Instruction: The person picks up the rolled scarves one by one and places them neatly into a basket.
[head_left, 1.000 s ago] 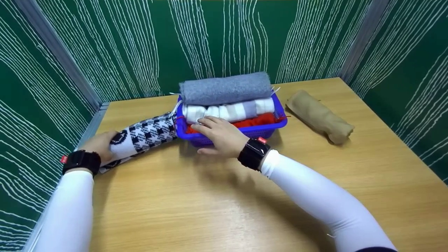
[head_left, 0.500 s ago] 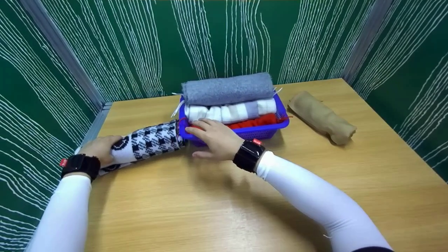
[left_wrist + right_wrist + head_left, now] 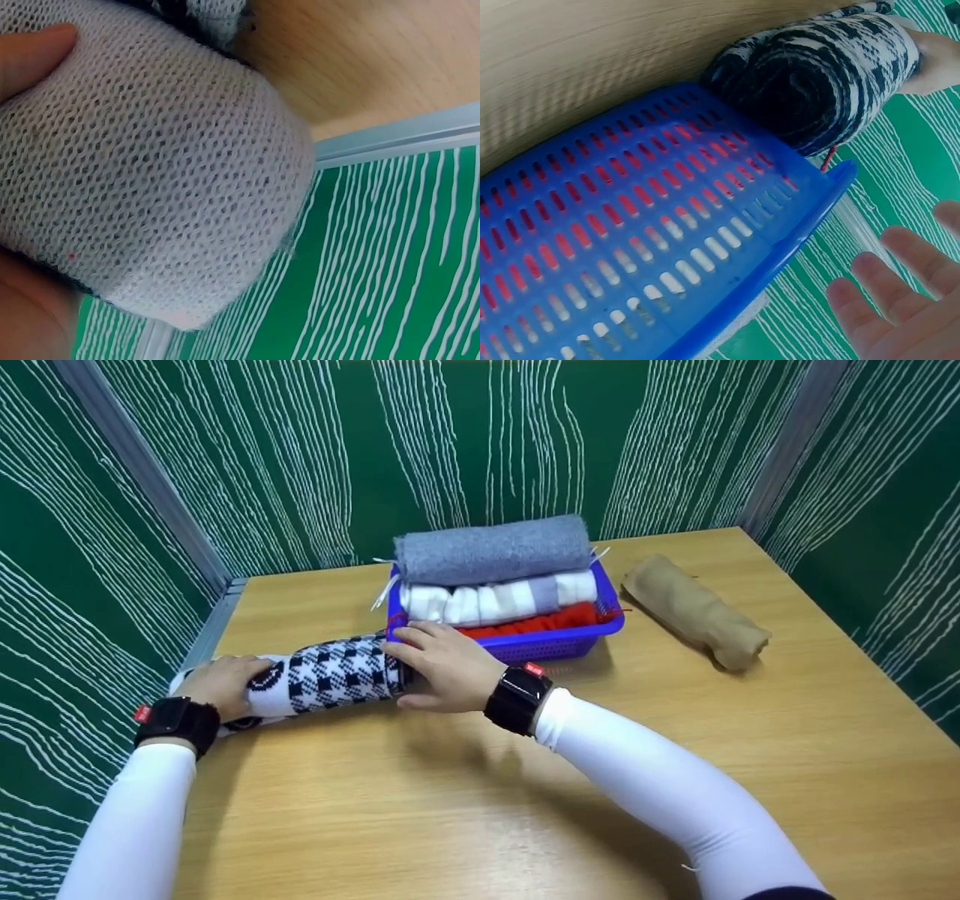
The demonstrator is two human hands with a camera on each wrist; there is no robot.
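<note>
My left hand [image 3: 227, 685] grips the left end of a rolled knit scarf [image 3: 341, 673], black and white houndstooth with a white end. In the left wrist view its thumb [image 3: 34, 60] lies along the white knit. The roll's right end reaches the front left corner of the blue basket [image 3: 551, 645], partly behind my right hand [image 3: 456, 669]. That hand hovers there with extended fingers. In the right wrist view its fingertips [image 3: 866, 266] are apart from basket and roll, and the spiral end of the scarf [image 3: 802, 86] faces the camera beside the basket.
Inside the basket lie a grey roll [image 3: 495, 551], a white striped roll [image 3: 502, 598] and a red roll [image 3: 540, 620]. A tan rolled cloth [image 3: 694, 611] rests on the table [image 3: 465, 825] to the right. Green walls [image 3: 480, 442] with white lines stand behind and beside.
The scarf's right end has swung toward me, along the basket's front left corner. My right hand has shifted slightly left and nearer me. My left hand keeps its hold.
</note>
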